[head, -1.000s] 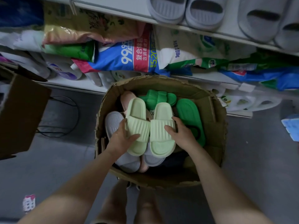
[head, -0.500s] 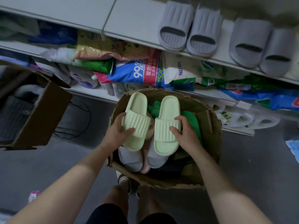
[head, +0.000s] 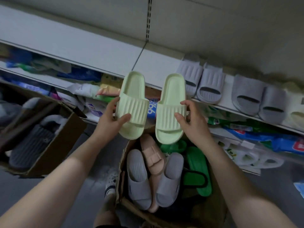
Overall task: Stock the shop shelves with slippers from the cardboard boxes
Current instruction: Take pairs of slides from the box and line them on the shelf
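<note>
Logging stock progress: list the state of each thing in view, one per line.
left hand: grips left pale green slipper, held up
right hand: grips right pale green slipper, held up
cardboard box: open, mixed slippers inside
side box: open, dark slippers inside
shelf: grey slippers lined up at right

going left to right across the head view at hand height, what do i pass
cardboard box of dark slippers → left hand → left pale green slipper → right pale green slipper → right hand → grey slippers on the shelf
</note>
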The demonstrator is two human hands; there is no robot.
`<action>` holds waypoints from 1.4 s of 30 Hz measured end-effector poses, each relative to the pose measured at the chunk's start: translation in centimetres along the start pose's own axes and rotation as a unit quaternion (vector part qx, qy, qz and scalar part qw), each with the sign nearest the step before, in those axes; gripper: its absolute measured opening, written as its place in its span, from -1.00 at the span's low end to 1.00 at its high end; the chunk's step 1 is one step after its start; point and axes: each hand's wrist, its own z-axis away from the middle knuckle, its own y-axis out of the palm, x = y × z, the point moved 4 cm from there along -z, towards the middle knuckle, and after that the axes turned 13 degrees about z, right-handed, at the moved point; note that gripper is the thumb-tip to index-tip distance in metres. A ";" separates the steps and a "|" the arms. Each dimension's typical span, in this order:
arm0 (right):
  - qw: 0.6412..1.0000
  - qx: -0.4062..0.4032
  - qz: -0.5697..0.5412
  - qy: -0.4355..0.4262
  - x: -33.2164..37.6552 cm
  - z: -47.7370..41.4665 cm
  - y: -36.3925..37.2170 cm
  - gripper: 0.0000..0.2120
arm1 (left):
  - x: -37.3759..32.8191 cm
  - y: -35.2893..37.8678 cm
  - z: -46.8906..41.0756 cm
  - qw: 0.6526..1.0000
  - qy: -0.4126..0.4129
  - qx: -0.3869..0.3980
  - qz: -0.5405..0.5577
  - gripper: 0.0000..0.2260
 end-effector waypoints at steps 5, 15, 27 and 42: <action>0.999 -0.002 0.043 0.018 4.2 -8.1 1.4 -0.66 | -2.3 -3.4 -8.2 1.000 0.017 -0.004 -0.015 -0.37; 0.989 0.041 0.083 0.116 6.7 -18.6 5.7 -0.63 | -2.6 -4.7 -20.2 0.996 -0.022 0.029 -0.082 -0.45; 0.981 0.049 0.187 -0.008 8.0 -16.4 7.0 -0.30 | -2.3 -3.2 -19.3 0.894 0.300 0.121 -0.310 -0.48; 0.979 0.063 0.191 0.023 5.6 -23.3 6.5 -0.28 | -4.5 0.9 -27.0 0.899 0.292 0.150 -0.291 -0.50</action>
